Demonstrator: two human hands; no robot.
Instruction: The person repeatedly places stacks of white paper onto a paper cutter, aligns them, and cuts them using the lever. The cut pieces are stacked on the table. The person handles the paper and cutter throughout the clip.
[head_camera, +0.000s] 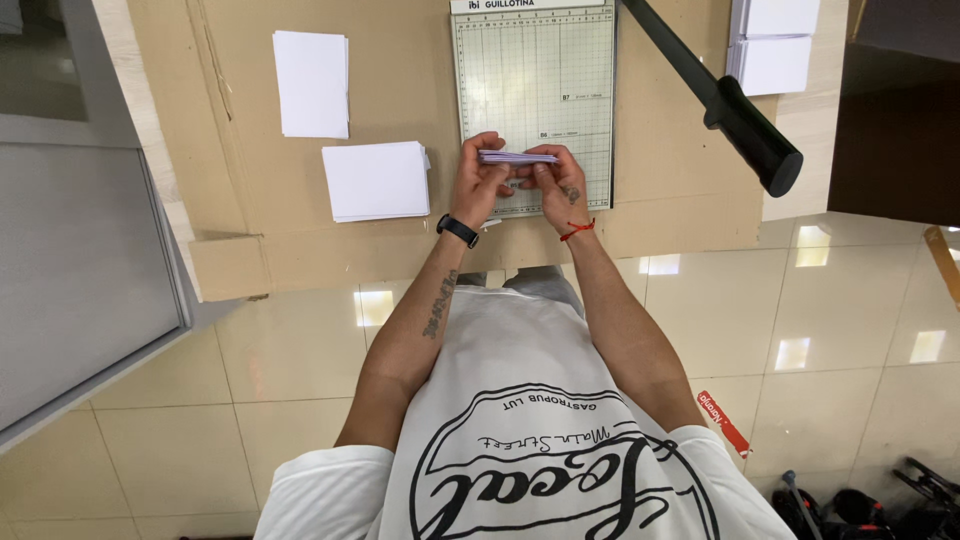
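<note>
Cardboard-covered table (250, 250) fills the top of the view, shiny tiled floor (300, 400) below it. Paper guillotine cutter (535, 60) sits on the cardboard straight ahead of me, gridded base, its black-handled blade arm (735, 105) raised and swung out to my right. Grey cabinet (80, 250) at the far left.

Two stacks of white paper to the left of the cutter: one stack (312, 83) further up, one stack (376, 180) nearer me, just beside my left hand. More white stacks (775, 45) at the top right corner, past the blade arm.

My left hand (478, 185) and right hand (555, 185) meet over the near end of the cutter base. Both are clamped on a thin stack of cut paper slips (517, 157), held level between the fingertips, left hand on its left end, right hand on its right end. The slips sit just above the base grid; cannot tell if they touch it.

Black watch (458, 230) on my left wrist, red string bracelet (577, 231) on my right. Small red tag (722, 422) lies on the floor to my right.
</note>
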